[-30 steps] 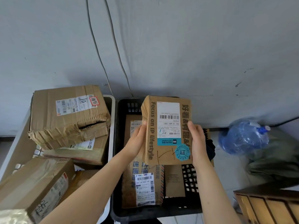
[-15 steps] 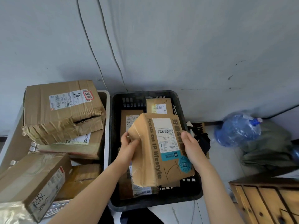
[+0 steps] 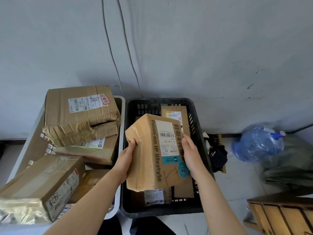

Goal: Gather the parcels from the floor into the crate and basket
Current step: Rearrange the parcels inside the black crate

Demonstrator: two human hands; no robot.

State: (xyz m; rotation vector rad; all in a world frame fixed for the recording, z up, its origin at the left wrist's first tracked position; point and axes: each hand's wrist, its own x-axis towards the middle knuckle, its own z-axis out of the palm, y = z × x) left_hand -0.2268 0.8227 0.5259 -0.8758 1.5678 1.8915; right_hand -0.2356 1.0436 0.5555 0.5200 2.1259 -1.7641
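Centrally, both the left hand (image 3: 126,157) and right hand (image 3: 190,152) grip a cardboard parcel (image 3: 152,155) over the black crate (image 3: 199,133).

A parcel-sorting corner: labelled cardboard parcels (image 3: 81,114) fill a black crate (image 3: 199,133) against a bare wall (image 3: 203,48).

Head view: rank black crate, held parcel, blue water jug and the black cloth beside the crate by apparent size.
1. black crate
2. held parcel, raised toward the camera, so its lead over the jug is unsure
3. blue water jug
4. black cloth
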